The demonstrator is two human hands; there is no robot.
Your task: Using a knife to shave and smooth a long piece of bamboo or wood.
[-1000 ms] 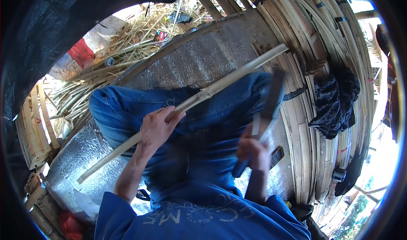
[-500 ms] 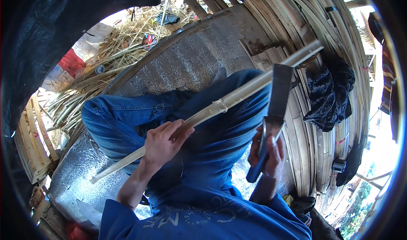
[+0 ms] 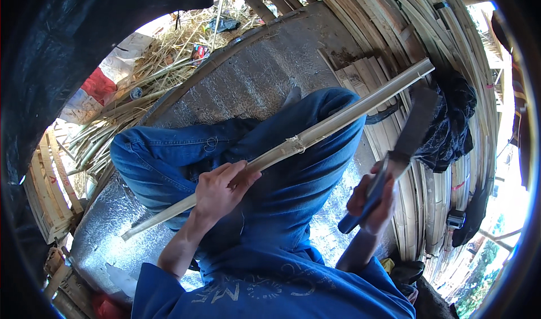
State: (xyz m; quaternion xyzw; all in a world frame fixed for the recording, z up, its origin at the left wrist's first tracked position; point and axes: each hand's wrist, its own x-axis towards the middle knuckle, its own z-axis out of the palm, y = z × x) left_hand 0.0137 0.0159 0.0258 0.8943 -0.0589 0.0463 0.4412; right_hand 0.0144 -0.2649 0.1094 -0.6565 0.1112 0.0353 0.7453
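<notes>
Head view: left hand (image 3: pixel 221 190) curls loosely round a long pale bamboo pole (image 3: pixel 293 144), which lies slanted across the blue-jeaned knees (image 3: pixel 169 161). Right hand (image 3: pixel 373 202) is clenched on the blue handle of a broad, flat-bladed knife (image 3: pixel 410 132), raised beside the pole. Silvery mat (image 3: pixel 265 76) underneath; split bamboo strips (image 3: pixel 451 54) beyond.

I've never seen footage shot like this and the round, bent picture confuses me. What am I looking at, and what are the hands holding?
There is no machine here. A camera worn on a person's head looks down at their own two hands, and its wide lens bends straight edges. The person sits on a shiny grey mat in blue jeans. The left hand grips a long pale bamboo stick lying across the lap. The right hand holds a broad-bladed knife by its handle, raised beside the stick. Split bamboo strips and straw lie around.
</notes>
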